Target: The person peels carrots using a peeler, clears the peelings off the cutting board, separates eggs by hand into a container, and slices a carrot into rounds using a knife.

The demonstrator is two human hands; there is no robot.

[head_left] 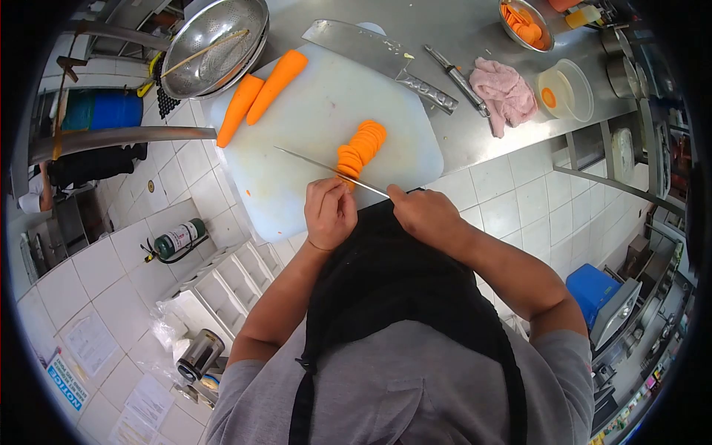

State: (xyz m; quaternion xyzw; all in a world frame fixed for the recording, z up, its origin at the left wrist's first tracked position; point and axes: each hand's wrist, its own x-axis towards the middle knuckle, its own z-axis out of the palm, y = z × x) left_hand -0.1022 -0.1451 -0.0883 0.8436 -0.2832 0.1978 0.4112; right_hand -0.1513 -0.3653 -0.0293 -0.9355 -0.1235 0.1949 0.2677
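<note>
My right hand (424, 213) is closed round the handle of a knife (319, 162), whose blade points left across the white cutting board (297, 211). The blade lies against the near end of a row of thin carrot slices (362, 146). My left hand (328, 211) is closed, its fingertips bunched on the carrot piece at the blade's near side; most of that piece is hidden. Two peeled whole carrots (277, 87) (239, 111) lie side by side at the board's upper left.
A cleaver (360, 49) overlaps the board's far edge. Beyond are a peeler-like tool (456, 78), a pink cloth (504, 93), a clear tub (569, 89), a bowl of carrot slices (524, 26) and a colander (215, 44). Another person (81, 172) is at far left.
</note>
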